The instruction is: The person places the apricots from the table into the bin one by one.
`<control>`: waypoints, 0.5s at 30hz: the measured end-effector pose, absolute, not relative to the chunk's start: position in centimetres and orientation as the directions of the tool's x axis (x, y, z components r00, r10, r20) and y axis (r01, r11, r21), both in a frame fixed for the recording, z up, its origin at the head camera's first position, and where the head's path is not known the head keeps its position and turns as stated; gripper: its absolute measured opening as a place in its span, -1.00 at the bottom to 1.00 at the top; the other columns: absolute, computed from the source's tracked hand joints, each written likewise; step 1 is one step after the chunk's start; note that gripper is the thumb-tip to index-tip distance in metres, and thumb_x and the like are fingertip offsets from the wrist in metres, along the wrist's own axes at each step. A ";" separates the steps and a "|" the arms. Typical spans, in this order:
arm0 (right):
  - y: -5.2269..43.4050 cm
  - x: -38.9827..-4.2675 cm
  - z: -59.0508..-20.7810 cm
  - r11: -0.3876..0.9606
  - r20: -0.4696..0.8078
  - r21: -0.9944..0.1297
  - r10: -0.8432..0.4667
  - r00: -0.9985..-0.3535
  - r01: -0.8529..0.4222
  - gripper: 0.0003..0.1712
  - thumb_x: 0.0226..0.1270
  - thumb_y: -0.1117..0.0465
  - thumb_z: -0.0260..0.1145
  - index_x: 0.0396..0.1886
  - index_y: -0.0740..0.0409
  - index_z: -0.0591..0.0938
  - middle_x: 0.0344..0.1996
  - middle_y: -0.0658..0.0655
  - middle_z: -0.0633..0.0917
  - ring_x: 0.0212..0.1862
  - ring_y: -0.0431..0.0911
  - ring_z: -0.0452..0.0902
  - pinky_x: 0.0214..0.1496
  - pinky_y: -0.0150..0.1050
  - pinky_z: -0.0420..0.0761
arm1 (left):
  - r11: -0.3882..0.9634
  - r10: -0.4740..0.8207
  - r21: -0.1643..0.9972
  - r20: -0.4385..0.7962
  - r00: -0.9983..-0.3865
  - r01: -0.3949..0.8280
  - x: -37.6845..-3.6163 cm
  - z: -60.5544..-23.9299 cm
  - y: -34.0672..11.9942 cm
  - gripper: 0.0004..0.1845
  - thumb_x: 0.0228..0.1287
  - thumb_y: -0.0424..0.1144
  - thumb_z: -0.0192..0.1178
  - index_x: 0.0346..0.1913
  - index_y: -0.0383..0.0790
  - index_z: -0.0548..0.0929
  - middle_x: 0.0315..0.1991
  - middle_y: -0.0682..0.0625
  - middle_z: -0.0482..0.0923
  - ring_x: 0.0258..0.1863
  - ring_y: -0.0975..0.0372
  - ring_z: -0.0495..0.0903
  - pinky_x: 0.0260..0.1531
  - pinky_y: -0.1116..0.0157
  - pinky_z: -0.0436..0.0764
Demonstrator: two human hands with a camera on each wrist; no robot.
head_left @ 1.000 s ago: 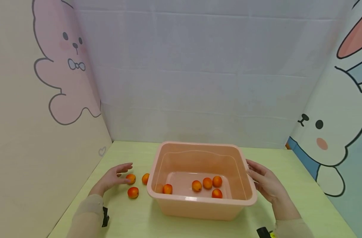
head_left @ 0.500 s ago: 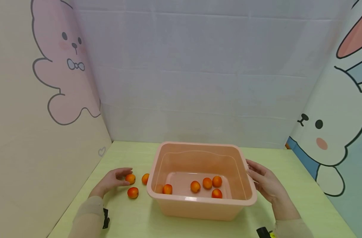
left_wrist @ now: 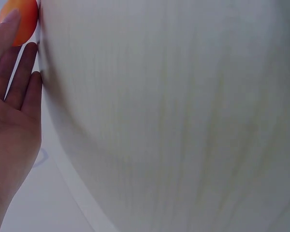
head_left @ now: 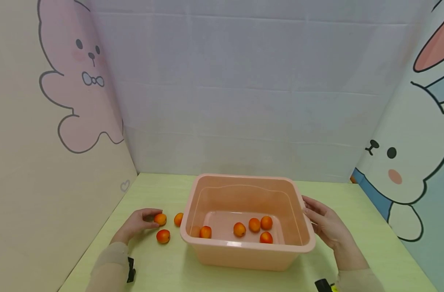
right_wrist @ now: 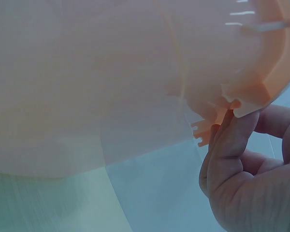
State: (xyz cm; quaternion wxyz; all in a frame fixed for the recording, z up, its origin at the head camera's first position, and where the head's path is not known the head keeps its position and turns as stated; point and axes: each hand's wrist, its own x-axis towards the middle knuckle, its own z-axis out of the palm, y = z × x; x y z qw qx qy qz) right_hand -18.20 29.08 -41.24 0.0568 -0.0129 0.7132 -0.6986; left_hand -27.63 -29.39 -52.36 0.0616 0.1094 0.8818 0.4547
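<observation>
Two hands out, one on each side of the pink tub [head_left: 244,259].

Nearest us, our right hand [head_left: 325,225] touches the tub's right rim, fingers curled up under the lip, so it's gripping that edge. Our left hand [head_left: 136,222] lies on the green table [head_left: 163,271] with relaxed fingers, fingertips just touching one orange fruit [head_left: 160,219]; two more sit close beside it. Further in, five fruits lie on the tub's floor. Behind stand cartoon bunny walls.
</observation>
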 end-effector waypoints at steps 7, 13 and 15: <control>29.1 -18.1 -41.1 0.025 -0.060 -0.998 -0.094 -0.994 0.058 -0.27 0.56 0.23 0.11 0.53 0.41 0.03 -0.01 -0.13 0.57 -0.05 -0.27 0.58 -0.04 -0.32 0.65 | 0.559 0.236 0.818 0.002 -0.972 0.137 -27.5 -52.5 -29.3 -0.51 0.15 -0.31 0.45 0.15 -0.37 0.64 0.13 -0.24 0.59 0.15 -0.13 0.48 0.25 -0.14 0.36; 29.0 -18.0 -41.2 0.025 -0.057 -0.998 -0.096 -0.994 0.055 -0.27 0.56 0.24 0.11 0.53 0.42 0.03 -0.01 -0.12 0.57 -0.05 -0.27 0.59 -0.04 -0.31 0.65 | 0.572 0.195 0.811 0.011 -0.981 0.123 -27.4 -51.9 -29.0 -0.52 0.13 -0.29 0.47 0.12 -0.35 0.66 0.07 -0.19 0.63 0.04 -0.03 0.56 0.14 0.04 0.52; 29.0 -18.0 -41.2 0.028 -0.058 -0.998 -0.097 -0.994 0.055 -0.27 0.56 0.23 0.11 0.53 0.41 0.04 0.00 -0.13 0.57 -0.04 -0.27 0.58 -0.03 -0.31 0.65 | 0.563 0.184 0.817 0.027 -0.983 0.128 -27.4 -51.4 -28.9 -0.52 0.14 -0.29 0.46 0.13 -0.36 0.65 0.06 -0.20 0.63 0.00 0.00 0.58 0.06 0.17 0.57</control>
